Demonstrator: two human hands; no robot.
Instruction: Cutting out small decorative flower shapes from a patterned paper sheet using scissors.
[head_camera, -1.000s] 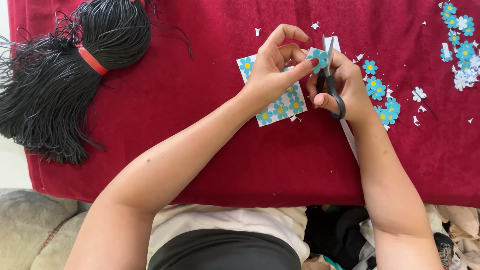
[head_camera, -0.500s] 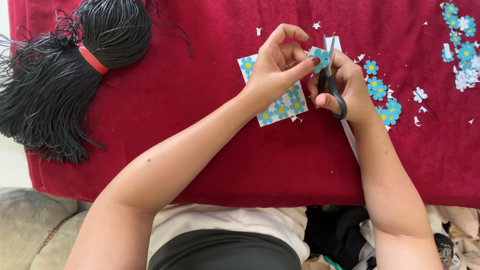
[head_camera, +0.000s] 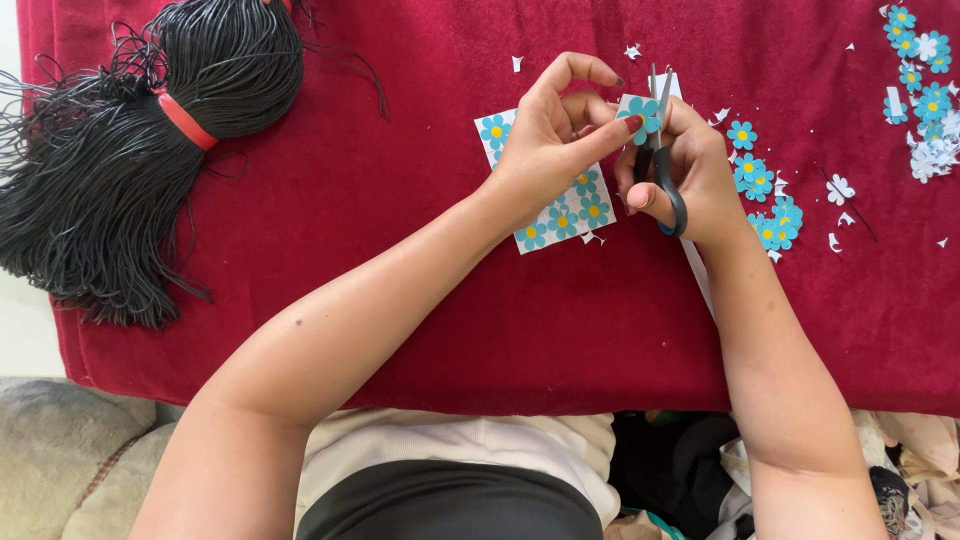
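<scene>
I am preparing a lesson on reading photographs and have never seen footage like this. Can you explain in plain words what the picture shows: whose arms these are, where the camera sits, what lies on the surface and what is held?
There is no machine here: the arms belong to a person, and the camera is worn on that person's head, looking down.

The left hand pinches a small paper piece with a blue flower. The right hand holds dark-handled scissors at that piece.

All this happens over a red cloth. Under the left hand lies a sheet of printed blue flowers. To the right are cut-out blue flowers and white paper scraps, with more flowers at the far corner. On the left lies a bundle of black cord tied with a red band.
</scene>
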